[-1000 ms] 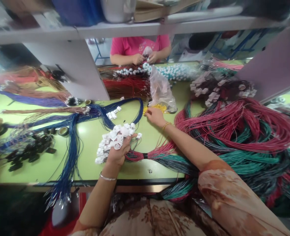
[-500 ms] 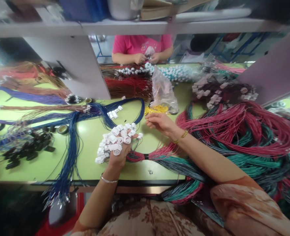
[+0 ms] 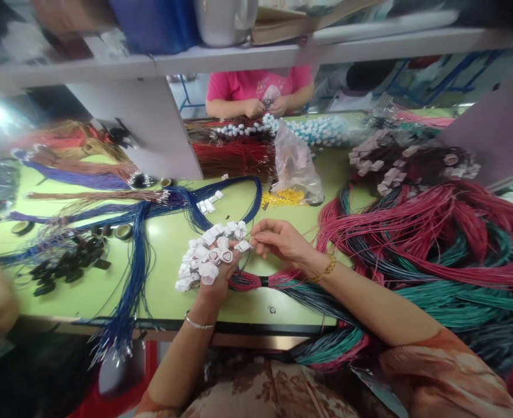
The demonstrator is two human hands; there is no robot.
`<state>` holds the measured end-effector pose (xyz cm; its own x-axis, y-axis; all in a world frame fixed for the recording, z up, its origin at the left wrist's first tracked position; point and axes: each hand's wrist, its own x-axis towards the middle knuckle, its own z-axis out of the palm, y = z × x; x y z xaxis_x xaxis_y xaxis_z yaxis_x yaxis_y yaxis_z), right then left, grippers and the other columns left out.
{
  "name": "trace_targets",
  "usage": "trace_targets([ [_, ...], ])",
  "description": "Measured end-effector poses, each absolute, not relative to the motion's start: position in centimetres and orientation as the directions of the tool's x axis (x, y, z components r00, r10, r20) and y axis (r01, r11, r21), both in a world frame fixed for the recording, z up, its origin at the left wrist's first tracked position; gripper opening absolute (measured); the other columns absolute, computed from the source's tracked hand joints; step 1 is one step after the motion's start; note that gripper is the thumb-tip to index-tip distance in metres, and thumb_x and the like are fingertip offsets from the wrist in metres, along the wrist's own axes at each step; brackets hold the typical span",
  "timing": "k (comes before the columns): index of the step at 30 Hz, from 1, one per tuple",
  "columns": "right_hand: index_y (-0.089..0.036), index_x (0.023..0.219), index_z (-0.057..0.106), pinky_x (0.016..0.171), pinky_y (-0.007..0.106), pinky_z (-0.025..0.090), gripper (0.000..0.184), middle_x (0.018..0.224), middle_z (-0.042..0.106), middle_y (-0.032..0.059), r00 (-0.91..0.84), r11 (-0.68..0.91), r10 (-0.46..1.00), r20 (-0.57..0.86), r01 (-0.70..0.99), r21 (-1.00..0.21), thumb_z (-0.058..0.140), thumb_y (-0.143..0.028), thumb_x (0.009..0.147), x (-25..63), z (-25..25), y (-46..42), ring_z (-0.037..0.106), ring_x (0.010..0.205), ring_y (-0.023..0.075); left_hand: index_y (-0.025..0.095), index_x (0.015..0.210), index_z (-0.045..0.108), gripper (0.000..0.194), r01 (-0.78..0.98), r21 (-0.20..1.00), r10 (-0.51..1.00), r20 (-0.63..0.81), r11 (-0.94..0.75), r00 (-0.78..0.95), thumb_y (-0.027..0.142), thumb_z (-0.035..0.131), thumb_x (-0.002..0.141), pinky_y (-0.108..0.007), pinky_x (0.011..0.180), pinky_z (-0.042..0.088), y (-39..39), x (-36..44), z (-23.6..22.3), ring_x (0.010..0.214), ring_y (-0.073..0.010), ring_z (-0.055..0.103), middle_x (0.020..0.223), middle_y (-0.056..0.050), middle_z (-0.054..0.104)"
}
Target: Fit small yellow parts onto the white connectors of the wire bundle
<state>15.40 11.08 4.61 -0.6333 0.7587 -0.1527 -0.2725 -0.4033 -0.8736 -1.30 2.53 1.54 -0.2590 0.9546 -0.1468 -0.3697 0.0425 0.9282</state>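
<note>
In the head view, a cluster of white connectors (image 3: 204, 252) is held in the left hand (image 3: 216, 281) above the green tabletop (image 3: 173, 296), with the fingers closed under and around it. The right hand (image 3: 282, 241) is held just beside the rightmost connector of the cluster, with the fingers bent and their tips brought close together; whether a small piece is pinched there cannot be told. From beside the left hand, a bundle of red, green and dark wires (image 3: 291, 285), bound by a black band (image 3: 264, 281), is run out beneath the right hand and forearm, and a large heap of red and green wires (image 3: 448, 238) is piled to the right. Beyond the right hand, small yellow pieces (image 3: 285, 197) are spread at the mouth of a clear plastic bag (image 3: 297, 165). Beyond the left hand, a few loose white connectors (image 3: 210, 202) are seen near a loop of dark blue wires (image 3: 259, 194). Black connectors (image 3: 71, 264) and a tape roll (image 3: 123, 231) are placed to its left. Farther off, something small is held by a person in pink (image 3: 260, 86).
</note>
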Motion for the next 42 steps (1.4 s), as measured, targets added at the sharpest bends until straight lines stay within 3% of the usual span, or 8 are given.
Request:
trace_targets([
  [5, -0.015, 0.090, 0.069, 0.056, 0.019, 0.055, 0.033, 0.079, 0.075, 0.0018, -0.663, -0.454, 0.733, -0.151, -0.311, -0.835, 0.089, -0.032, 0.070, 15.5, 4.2, 11.0, 0.068, 0.061, 0.0088, 0.020, 0.092, 0.077, 0.034, -0.357, 0.933, 0.936, -0.088, -0.042, -0.341, 0.035, 0.090, 0.064, -0.027, 0.069, 0.055, 2.6, -1.4, 1.2, 0.070, -0.0141, 0.064, 0.081, -0.001, 0.073],
  [11, -0.017, 0.094, 0.070, 0.067, 0.025, 0.062, 0.033, 0.088, 0.077, 0.0049, -0.643, -0.400, 0.755, -0.127, -0.298, -0.867, 0.088, -0.036, 0.073, 15.7, 4.2, 10.6, 0.074, 0.074, 0.0131, 0.021, 0.087, 0.081, 0.027, -0.318, 0.948, 0.963, -0.084, -0.002, -0.255, 0.035, 0.089, 0.066, -0.032, 0.080, 0.058, 2.7, -1.4, 1.9, 0.083, -0.0203, 0.070, 0.094, -0.006, 0.079],
  [18, -0.019, 0.092, 0.065, 0.070, 0.028, 0.062, 0.023, 0.089, 0.074, 0.0037, -0.545, -0.100, 0.838, 0.042, -0.227, -0.969, 0.077, -0.037, 0.085, 15.8, 5.1, 9.9, 0.073, 0.077, 0.0137, 0.023, 0.085, 0.082, 0.028, -0.325, 0.945, 0.952, -0.071, -0.031, -0.296, 0.037, 0.091, 0.063, -0.041, 0.094, 0.057, 2.8, -1.3, 1.7, 0.097, -0.0260, 0.071, 0.093, -0.006, 0.078],
  [23, -0.019, 0.095, 0.064, 0.066, 0.028, 0.056, 0.009, 0.084, 0.071, 0.0026, -0.493, 0.105, 0.857, 0.152, -0.122, -0.987, 0.061, -0.028, 0.093, 15.5, 4.8, 9.4, 0.065, 0.067, 0.0117, 0.020, 0.083, 0.081, 0.026, -0.325, 0.943, 0.960, -0.030, -0.065, -0.279, 0.035, 0.090, 0.065, -0.039, 0.097, 0.056, 2.8, -1.4, 1.8, 0.090, -0.0218, 0.070, 0.093, -0.005, 0.078],
  [27, -0.021, 0.089, 0.066, 0.077, 0.032, 0.053, 0.008, 0.090, 0.067, 0.0041, -0.399, 0.416, 0.838, 0.373, 0.025, -0.909, 0.059, -0.021, 0.092, 15.2, 4.5, 9.1, 0.064, 0.083, 0.0157, 0.021, 0.083, 0.081, 0.022, -0.294, 0.954, 0.958, -0.034, -0.053, -0.285, 0.033, 0.089, 0.066, -0.038, 0.095, 0.057, 2.7, -1.5, 1.9, 0.088, -0.0216, 0.070, 0.092, -0.005, 0.078],
  [30, -0.022, 0.088, 0.067, 0.081, 0.032, 0.052, 0.012, 0.089, 0.067, 0.0044, -0.427, 0.545, 0.771, 0.472, 0.060, -0.836, 0.056, -0.020, 0.094, 14.9, 4.6, 8.8, 0.063, 0.086, 0.0165, 0.020, 0.081, 0.081, 0.021, -0.270, 0.962, 0.955, -0.037, -0.045, -0.293, 0.032, 0.089, 0.066, -0.038, 0.094, 0.057, 2.7, -1.4, 2.0, 0.091, -0.0234, 0.071, 0.093, -0.006, 0.078],
  [34, -0.021, 0.089, 0.062, 0.071, 0.029, 0.050, 0.009, 0.083, 0.065, 0.0025, -0.432, 0.572, 0.761, 0.484, 0.095, -0.815, 0.055, -0.022, 0.095, 14.7, 4.9, 8.4, 0.060, 0.075, 0.0144, 0.021, 0.080, 0.082, 0.020, -0.273, 0.960, 0.951, -0.025, -0.064, -0.308, 0.030, 0.089, 0.064, -0.039, 0.095, 0.057, 2.8, -1.2, 2.0, 0.095, -0.0242, 0.072, 0.096, -0.005, 0.079],
  [42, -0.022, 0.088, 0.051, 0.063, 0.025, 0.049, 0.010, 0.076, 0.061, -0.0015, -0.408, 0.375, 0.847, 0.339, 0.007, -0.927, 0.060, -0.025, 0.088, 14.3, 4.5, 8.4, 0.056, 0.065, 0.0114, 0.024, 0.077, 0.082, 0.012, -0.167, 0.981, 0.932, 0.031, -0.098, -0.362, 0.027, 0.086, 0.066, -0.043, 0.102, 0.055, 2.9, -0.9, 1.5, 0.100, -0.0257, 0.072, 0.096, -0.004, 0.080],
])
